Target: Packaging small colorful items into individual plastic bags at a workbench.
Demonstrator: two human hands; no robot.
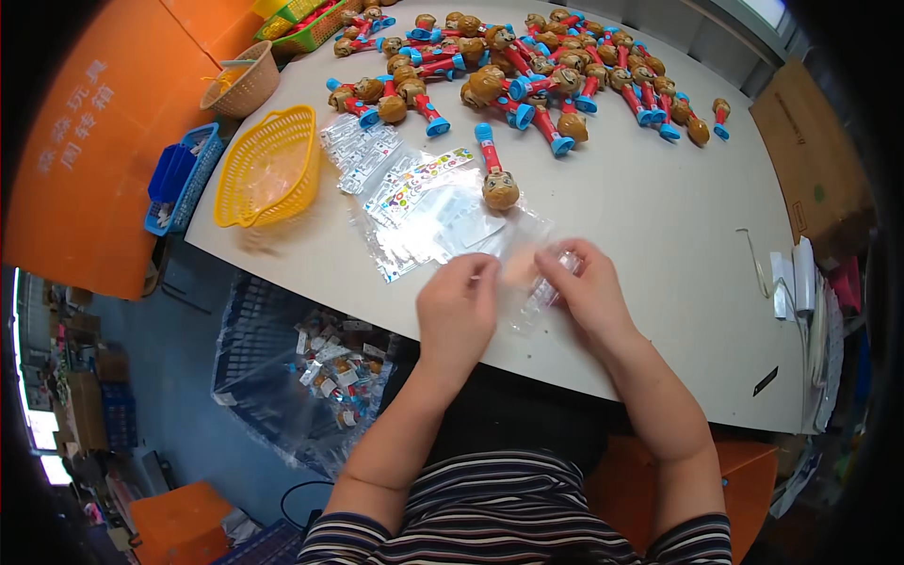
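nearest, the left hand [459, 306] is curled into a loose pinch, though i cannot tell whether it grips anything, while the right hand [589, 294] closes thumb to fingers on crumpled clear plastic [540, 301], which could tear or slip if tugged unevenly. just beyond, a single toy figure [496, 172] lies head toward the hands beside glossy flat bags [419, 202], which could slide if the plastic drags them; farther off, the heaped figures [565, 83] could roll if nudged.
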